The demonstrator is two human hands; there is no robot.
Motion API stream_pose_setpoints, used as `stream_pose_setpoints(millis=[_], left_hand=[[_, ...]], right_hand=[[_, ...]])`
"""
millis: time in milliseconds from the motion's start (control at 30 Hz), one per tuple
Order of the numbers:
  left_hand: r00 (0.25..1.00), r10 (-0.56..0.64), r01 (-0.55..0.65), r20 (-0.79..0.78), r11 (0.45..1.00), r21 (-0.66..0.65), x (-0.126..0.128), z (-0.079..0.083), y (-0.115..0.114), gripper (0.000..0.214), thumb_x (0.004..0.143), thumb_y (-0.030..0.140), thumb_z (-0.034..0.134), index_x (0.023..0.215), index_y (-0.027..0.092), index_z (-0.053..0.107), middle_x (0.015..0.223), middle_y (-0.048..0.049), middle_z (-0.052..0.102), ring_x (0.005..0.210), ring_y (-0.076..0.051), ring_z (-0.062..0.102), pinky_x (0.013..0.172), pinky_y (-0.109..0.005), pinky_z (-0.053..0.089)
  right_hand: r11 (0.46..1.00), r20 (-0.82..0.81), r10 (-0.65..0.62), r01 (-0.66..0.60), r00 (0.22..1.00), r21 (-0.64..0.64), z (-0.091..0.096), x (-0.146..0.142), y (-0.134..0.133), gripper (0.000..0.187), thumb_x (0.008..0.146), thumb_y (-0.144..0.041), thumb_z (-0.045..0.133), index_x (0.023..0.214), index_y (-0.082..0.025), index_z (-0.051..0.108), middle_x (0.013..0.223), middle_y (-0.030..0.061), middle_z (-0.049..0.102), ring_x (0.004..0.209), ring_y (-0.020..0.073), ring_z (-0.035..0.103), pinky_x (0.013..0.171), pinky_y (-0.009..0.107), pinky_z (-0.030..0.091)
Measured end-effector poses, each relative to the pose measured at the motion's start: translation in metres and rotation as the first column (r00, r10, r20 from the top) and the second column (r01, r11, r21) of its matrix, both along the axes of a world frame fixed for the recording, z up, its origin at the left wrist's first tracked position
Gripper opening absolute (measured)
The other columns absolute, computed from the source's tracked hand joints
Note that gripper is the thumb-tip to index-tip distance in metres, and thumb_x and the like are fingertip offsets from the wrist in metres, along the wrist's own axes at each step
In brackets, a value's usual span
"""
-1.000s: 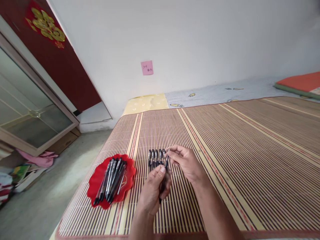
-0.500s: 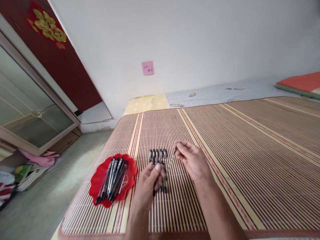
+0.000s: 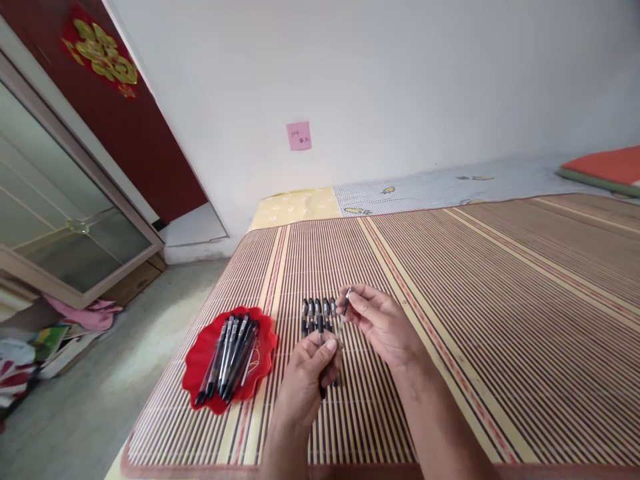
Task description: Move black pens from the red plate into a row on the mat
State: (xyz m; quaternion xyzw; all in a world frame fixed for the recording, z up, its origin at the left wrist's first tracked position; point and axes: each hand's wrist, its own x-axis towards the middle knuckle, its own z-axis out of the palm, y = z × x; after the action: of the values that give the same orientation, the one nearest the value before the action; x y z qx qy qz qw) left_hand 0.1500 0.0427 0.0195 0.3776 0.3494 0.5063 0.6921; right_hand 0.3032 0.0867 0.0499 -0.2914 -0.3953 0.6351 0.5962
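Observation:
My left hand [image 3: 313, 363] is closed around a black pen [image 3: 321, 325]. The pen's dark cap end shows above the fingers and its other black end below them. Between the thumb and fingers of my right hand [image 3: 373, 317] is a thin pen refill [image 3: 345, 307], with a silver tip, a dark upper section and a clear lower part. The refill slants down to my left fingertips, where its lower end is hidden. Behind my left hand lies a row of black pens [image 3: 319, 307], partly covered by it. A red scalloped plate [image 3: 197, 353] holds several black pens [image 3: 227, 357] to the left.
A striped bamboo mat [image 3: 450, 320] covers the bed. Patterned sheets [image 3: 415, 193] show along the wall, and an orange folded cloth [image 3: 607, 165] lies far right. A pink note [image 3: 299, 136] is on the wall. A glass-panelled door [image 3: 65, 213] stands at left.
The refill has turned more upright, and its silver tip now shows above my right fingers. Both hands stay close together; the whole view has shifted slightly.

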Motion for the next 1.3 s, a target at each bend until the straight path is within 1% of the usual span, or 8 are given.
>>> stream_pose_setpoints(millis=[233,433,600,733,833,1067,1200,1300], left_hand=[[0.977,0.159,-0.144,-0.142,0.984,0.108,0.003,-0.007,0.001,0.035,0.097,0.048,0.06,0.092,0.014,0.068,0.071,-0.0001,0.058,0.058,-0.009,0.043,0.055,-0.021,0.034],[0.836,0.312,-0.195,-0.452,0.938,0.287,0.008,-0.002,-0.003,0.041,0.096,0.055,0.056,0.085,0.016,0.064,0.076,-0.002,0.058,0.068,-0.014,0.049,0.062,-0.025,0.041],[0.786,0.245,-0.059,-0.568,0.944,0.326,0.004,0.0,-0.001,0.045,0.1,0.055,0.046,0.082,0.018,0.062,0.075,-0.0025,0.059,0.071,-0.017,0.055,0.065,-0.027,0.045],[0.704,0.403,-0.222,-0.585,0.907,0.357,-0.023,-0.004,0.007,0.04,0.099,0.049,0.048,0.109,0.016,0.067,0.095,-0.0083,0.07,0.09,-0.022,0.065,0.08,-0.034,0.052],[0.643,0.451,-0.28,-0.619,0.891,0.358,-0.039,-0.008,0.01,0.034,0.096,0.044,0.053,0.11,0.016,0.067,0.096,-0.0084,0.073,0.087,-0.022,0.068,0.078,-0.034,0.053],[0.528,0.403,-0.085,-0.747,0.901,0.426,-0.028,-0.01,0.009,0.02,0.094,0.031,0.055,0.099,0.019,0.07,0.096,-0.0076,0.074,0.087,-0.023,0.069,0.077,-0.035,0.052],[0.435,0.438,0.043,-0.786,0.862,0.504,-0.021,-0.012,0.007,0.012,0.092,0.019,0.058,0.096,0.02,0.069,0.096,-0.0059,0.072,0.092,-0.024,0.067,0.083,-0.039,0.053],[0.377,0.479,0.152,-0.793,0.812,0.563,-0.018,-0.015,0.006,0.016,0.086,0.009,0.065,0.096,0.02,0.069,0.103,-0.0063,0.071,0.103,-0.026,0.065,0.092,-0.045,0.054]], right_hand=[[0.971,0.214,-0.241,0.234,0.947,0.058,0.003,-0.003,-0.003,0.03,0.081,-0.043,0.081,0.095,-0.018,0.074,0.086,0.0028,0.073,0.058,0.0087,0.061,0.057,0.023,0.053],[0.994,0.472,-0.079,0.103,0.878,-0.025,-0.003,-0.018,-0.005,0.021,0.08,-0.036,0.076,0.086,-0.017,0.071,0.073,0.0019,0.071,0.056,0.0118,0.061,0.05,0.024,0.049],[0.99,0.528,-0.136,0.127,0.838,0.052,-0.01,-0.01,0.0,0.019,0.078,-0.034,0.075,0.085,-0.017,0.071,0.08,0.0047,0.074,0.074,0.0174,0.07,0.067,0.028,0.054],[0.978,0.64,-0.144,0.209,0.755,-0.026,-0.02,0.012,0.009,0.019,0.079,-0.033,0.073,0.085,-0.015,0.073,0.079,0.006,0.075,0.07,0.0172,0.068,0.063,0.028,0.052],[0.966,0.709,-0.089,0.233,0.699,-0.108,-0.034,0.018,0.015,0.013,0.079,-0.027,0.072,0.081,-0.014,0.073,0.072,0.0046,0.073,0.062,0.0154,0.064,0.056,0.026,0.048],[0.961,0.755,-0.056,0.242,0.653,-0.138,-0.061,0.003,0.024,0.008,0.084,-0.021,0.068,0.079,-0.014,0.07,0.07,0.0035,0.07,0.052,0.0131,0.06,0.051,0.024,0.049],[0.953,0.785,-0.05,0.264,0.617,-0.146,-0.064,-0.002,0.025,0.01,0.086,-0.02,0.065,0.088,-0.013,0.072,0.081,0.0068,0.074,0.053,0.0137,0.063,0.051,0.025,0.051],[0.958,0.848,-0.064,0.27,0.526,-0.095,-0.067,-0.003,0.027,0.015,0.084,-0.016,0.067,0.096,-0.012,0.075,0.078,0.0062,0.075,0.056,0.0149,0.065,0.055,0.025,0.05]])
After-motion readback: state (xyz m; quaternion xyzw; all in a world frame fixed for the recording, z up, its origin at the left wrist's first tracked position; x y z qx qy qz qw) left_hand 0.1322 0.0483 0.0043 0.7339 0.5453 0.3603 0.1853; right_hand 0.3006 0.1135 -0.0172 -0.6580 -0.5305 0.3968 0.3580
